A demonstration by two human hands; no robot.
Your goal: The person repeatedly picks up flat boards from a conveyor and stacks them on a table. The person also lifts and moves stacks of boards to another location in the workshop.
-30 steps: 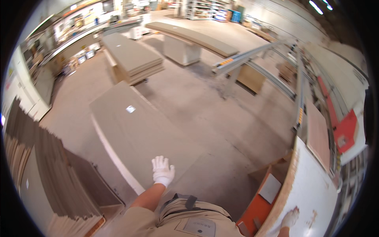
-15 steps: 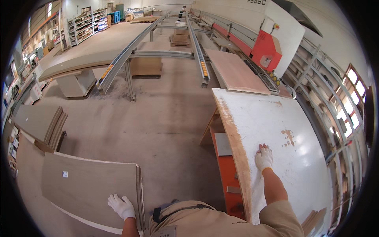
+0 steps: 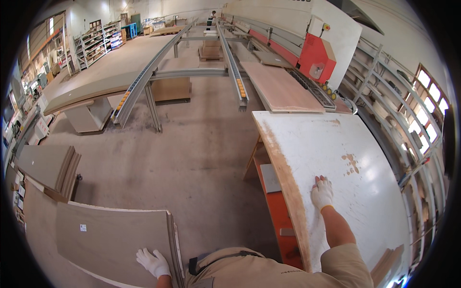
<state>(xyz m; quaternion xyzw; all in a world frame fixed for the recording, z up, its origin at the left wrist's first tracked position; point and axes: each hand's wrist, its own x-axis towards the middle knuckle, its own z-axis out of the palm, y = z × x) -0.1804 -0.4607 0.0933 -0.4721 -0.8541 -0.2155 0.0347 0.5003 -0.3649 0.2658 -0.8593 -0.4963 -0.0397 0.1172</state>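
Observation:
My left hand (image 3: 153,263), in a white glove, rests with its fingers spread on top of a stack of grey-brown boards (image 3: 113,235) at the lower left. A small white label (image 3: 83,228) sticks to the top board. On the right, my right hand (image 3: 322,193), also gloved, lies on the worn white tabletop (image 3: 370,206). Its fingertips show bare at the glove's end, and nothing is held in it. The tabletop's near-left edge is chipped down to brown wood.
Ahead run two roller rails (image 3: 163,55) on metal legs. Beyond the white table lies a pinkish board (image 3: 283,86) beside a long machine with a red housing (image 3: 316,56). More board stacks (image 3: 48,165) stand at left. Metal racks (image 3: 379,91) line the right. A person (image 3: 212,18) stands far off.
The whole view has tilted up slightly, so the surroundings sit lower. A distant person now shows more clearly between the rails. Both hands stay on the same surfaces.

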